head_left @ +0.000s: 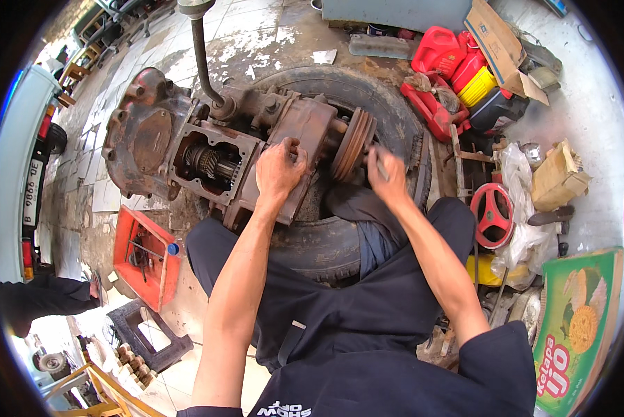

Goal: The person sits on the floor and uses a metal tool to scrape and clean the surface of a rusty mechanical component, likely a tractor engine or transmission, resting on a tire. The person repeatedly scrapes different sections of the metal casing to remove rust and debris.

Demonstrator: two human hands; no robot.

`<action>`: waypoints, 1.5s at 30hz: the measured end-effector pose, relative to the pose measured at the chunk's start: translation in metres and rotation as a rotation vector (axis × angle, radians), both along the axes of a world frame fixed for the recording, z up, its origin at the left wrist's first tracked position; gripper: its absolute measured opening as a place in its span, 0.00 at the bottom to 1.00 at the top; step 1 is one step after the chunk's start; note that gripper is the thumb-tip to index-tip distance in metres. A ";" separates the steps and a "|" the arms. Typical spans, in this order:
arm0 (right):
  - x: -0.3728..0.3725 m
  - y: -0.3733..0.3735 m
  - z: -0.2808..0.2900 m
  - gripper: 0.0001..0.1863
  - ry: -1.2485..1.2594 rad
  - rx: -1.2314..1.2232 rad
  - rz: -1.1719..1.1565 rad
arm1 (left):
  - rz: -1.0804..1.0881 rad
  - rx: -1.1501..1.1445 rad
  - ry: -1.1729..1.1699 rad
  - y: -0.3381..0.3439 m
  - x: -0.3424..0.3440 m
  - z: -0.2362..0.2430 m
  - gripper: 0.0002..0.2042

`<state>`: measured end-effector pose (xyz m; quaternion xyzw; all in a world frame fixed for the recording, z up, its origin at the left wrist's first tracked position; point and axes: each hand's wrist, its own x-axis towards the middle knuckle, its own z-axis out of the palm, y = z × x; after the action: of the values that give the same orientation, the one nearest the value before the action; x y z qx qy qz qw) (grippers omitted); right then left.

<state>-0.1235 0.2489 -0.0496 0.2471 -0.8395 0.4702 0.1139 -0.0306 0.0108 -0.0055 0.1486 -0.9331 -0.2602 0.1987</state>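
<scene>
A rusty gearbox lies across a large tyre in front of me. Through the opening in its housing, metal gears show, and a long gear lever rises from it. My left hand rests over the housing beside that opening, its fingers curled; whatever they may hold is hidden. At the right end sits a grooved brown drum. Close against its outer side is my right hand, closed and slightly blurred, and I cannot make out what is in it. Dark cloth lies below it on the tyre.
A red tray with tools lies to the left, near a dark square metal frame. Red jerrycans, a red handwheel and a cardboard box crowd the right. Another person's dark sleeve reaches in at left.
</scene>
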 end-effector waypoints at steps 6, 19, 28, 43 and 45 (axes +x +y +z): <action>-0.032 0.007 0.035 0.18 -0.185 -0.071 -0.078 | -0.005 0.009 0.017 -0.004 -0.002 0.001 0.14; -0.023 0.001 0.037 0.18 -0.249 -0.108 0.019 | 0.033 0.077 0.075 0.000 -0.005 0.004 0.12; 0.027 -0.006 -0.018 0.09 0.253 0.088 0.030 | -0.008 0.037 0.255 0.000 -0.005 0.004 0.08; 0.091 -0.002 -0.055 0.07 -0.005 0.118 0.160 | -0.329 -0.129 0.126 0.015 0.091 0.001 0.20; 0.090 -0.015 -0.038 0.08 0.099 0.025 0.082 | -0.364 -0.201 -0.024 0.009 0.107 -0.001 0.26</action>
<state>-0.0338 0.2334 -0.0874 0.3057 -0.8279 0.4512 0.1326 0.0766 0.0202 -0.0063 -0.0398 -0.9681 -0.1955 0.1513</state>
